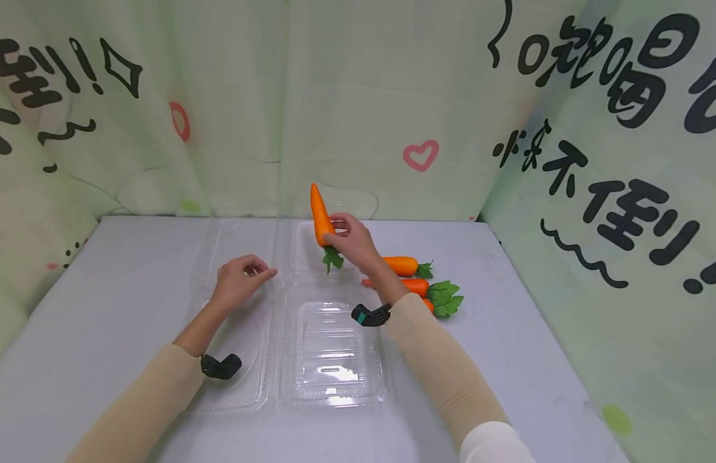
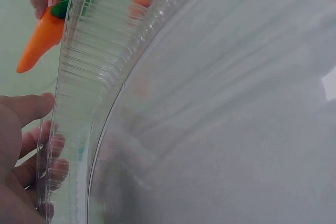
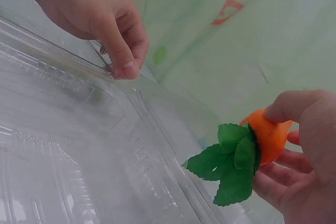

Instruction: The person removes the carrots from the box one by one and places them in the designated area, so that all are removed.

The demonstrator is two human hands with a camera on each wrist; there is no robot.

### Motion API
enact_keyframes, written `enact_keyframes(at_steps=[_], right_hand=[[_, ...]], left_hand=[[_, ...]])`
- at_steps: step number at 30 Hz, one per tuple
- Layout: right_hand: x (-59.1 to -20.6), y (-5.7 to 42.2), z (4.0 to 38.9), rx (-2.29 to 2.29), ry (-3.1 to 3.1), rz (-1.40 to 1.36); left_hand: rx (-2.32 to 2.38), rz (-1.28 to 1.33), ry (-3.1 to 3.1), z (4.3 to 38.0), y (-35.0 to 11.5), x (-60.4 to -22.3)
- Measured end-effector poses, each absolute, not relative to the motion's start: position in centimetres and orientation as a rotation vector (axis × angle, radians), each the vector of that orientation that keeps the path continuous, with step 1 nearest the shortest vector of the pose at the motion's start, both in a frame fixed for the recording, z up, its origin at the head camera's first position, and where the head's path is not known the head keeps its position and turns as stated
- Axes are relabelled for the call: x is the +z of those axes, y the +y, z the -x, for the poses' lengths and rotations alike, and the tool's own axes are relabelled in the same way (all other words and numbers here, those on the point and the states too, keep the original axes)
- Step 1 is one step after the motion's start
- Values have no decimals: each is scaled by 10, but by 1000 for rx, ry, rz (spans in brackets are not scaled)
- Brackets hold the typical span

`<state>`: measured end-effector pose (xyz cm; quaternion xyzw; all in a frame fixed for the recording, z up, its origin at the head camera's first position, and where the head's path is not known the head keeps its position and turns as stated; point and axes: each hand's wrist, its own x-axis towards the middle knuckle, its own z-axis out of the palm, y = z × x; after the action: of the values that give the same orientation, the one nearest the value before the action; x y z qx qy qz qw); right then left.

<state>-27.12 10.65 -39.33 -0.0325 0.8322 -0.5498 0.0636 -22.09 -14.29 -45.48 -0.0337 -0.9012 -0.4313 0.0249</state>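
My right hand (image 1: 353,241) grips an orange carrot (image 1: 319,212) near its leafy end. The carrot's tip points up, and its green leaves (image 3: 226,166) hang below the fingers. It is held above the far part of a clear plastic clamshell container (image 1: 284,386), which lies opened out on the table. To the left, my left hand (image 1: 242,280) pinches the clear plastic edge between thumb and fingers; in the left wrist view the fingers (image 2: 55,169) show through the plastic. More carrots (image 1: 401,265) lie beside the container, partly hidden by my right forearm.
The white table (image 1: 508,386) carries everything, its far edge close to a pale green printed curtain (image 1: 236,128). Another printed curtain (image 1: 624,321) hangs along the right side. A dark wrist device (image 1: 221,366) sits on the left wrist, and a similar one on the right.
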Motion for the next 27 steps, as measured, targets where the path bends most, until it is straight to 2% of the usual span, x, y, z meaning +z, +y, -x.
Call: enact_keyframes(at_steps=[27], right_hand=[[-387, 127, 267, -1673, 2555, 135]], left_hand=[[-1332, 124, -2777, 220, -142, -455]])
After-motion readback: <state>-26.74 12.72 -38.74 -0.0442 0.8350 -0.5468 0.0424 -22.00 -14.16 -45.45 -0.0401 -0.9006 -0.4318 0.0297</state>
